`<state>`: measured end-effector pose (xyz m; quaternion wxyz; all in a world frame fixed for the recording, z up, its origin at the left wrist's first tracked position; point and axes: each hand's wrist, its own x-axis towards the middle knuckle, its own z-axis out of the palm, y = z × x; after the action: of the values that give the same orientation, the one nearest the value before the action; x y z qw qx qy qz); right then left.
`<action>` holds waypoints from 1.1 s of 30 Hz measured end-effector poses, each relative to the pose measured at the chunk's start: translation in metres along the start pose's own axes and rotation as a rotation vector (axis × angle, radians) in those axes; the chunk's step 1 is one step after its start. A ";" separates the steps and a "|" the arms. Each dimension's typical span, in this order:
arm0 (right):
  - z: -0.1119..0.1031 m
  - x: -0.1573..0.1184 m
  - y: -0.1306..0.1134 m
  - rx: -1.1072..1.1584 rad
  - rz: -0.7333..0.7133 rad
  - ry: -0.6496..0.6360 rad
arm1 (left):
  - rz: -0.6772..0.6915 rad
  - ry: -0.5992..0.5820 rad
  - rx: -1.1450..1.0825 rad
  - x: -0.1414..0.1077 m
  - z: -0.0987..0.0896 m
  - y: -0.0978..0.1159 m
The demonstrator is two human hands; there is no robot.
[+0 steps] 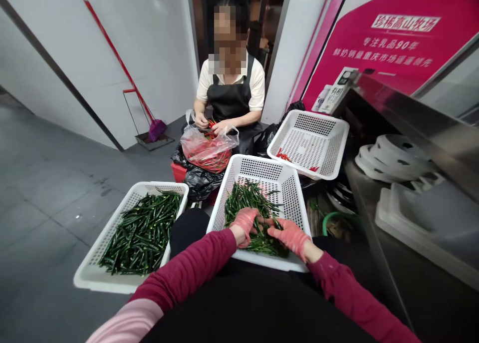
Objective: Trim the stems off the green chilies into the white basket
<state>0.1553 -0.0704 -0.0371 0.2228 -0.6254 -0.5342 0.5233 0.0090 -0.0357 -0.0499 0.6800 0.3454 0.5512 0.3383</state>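
Green chillies (pixel 250 198) lie in a white basket (pixel 288 183) on the lap; the left hand (pixel 245 224) and right hand (pixel 290 235), in pink gloves, curl loosely among them, each gripping chillies. Pink sign (pixel 396 38) reads "90".

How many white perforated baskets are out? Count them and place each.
3: one full of green chillies on the floor at left, one on the lap under both hands, one nearly bare at back right.

Fingertips of left hand (pixel 245 223) and right hand (pixel 290 235) buried in green chili peppers (pixel 249 198), grip unclear. White perforated plastic basket (pixel 286 183): near rim hidden under both wrists. Beyond that basket, the co-worker's face is blurred. Right of the basket, stacked white round lids (pixel 392 156) indistinct. Both sleeves cut off by bottom edge.
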 end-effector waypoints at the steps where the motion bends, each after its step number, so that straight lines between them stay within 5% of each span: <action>1: -0.001 0.001 0.002 -0.048 -0.027 0.008 | 0.007 -0.043 0.033 -0.001 -0.002 0.000; 5: 0.001 0.007 0.004 -0.382 -0.062 -0.009 | 0.104 -0.251 0.189 -0.014 -0.003 0.002; 7: 0.006 0.008 -0.001 -0.497 -0.066 -0.003 | 0.162 -0.250 0.330 -0.020 -0.001 0.003; 9: 0.014 0.006 -0.008 -0.440 -0.040 0.005 | 0.268 -0.175 0.533 -0.024 0.002 0.006; 12: 0.027 -0.007 -0.016 -0.045 0.126 -0.056 | 0.402 -0.070 0.765 -0.022 0.002 0.011; 15: 0.031 -0.019 -0.015 0.198 0.247 -0.118 | 0.307 -0.071 0.773 -0.014 -0.001 0.012; 19: 0.025 -0.016 0.000 0.301 0.172 0.126 | 0.080 -0.205 0.480 -0.010 -0.004 0.003; 22: 0.025 -0.003 0.008 0.364 0.073 0.240 | 0.065 -0.341 0.333 -0.014 0.000 -0.003; 25: 0.026 0.006 0.006 0.271 -0.052 0.365 | 0.107 -0.387 0.321 -0.019 0.003 -0.002; 28: 0.021 0.006 0.002 0.132 -0.140 0.493 | 0.008 -0.377 0.350 -0.021 0.000 0.002; 33: 0.005 0.003 0.004 -0.023 -0.135 0.589 | -0.087 -0.370 0.371 -0.023 -0.007 0.002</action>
<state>0.1525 -0.0701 -0.0435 0.3952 -0.7157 -0.4931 0.2974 -0.0013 -0.0532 -0.0379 0.7080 0.4963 0.4845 0.1330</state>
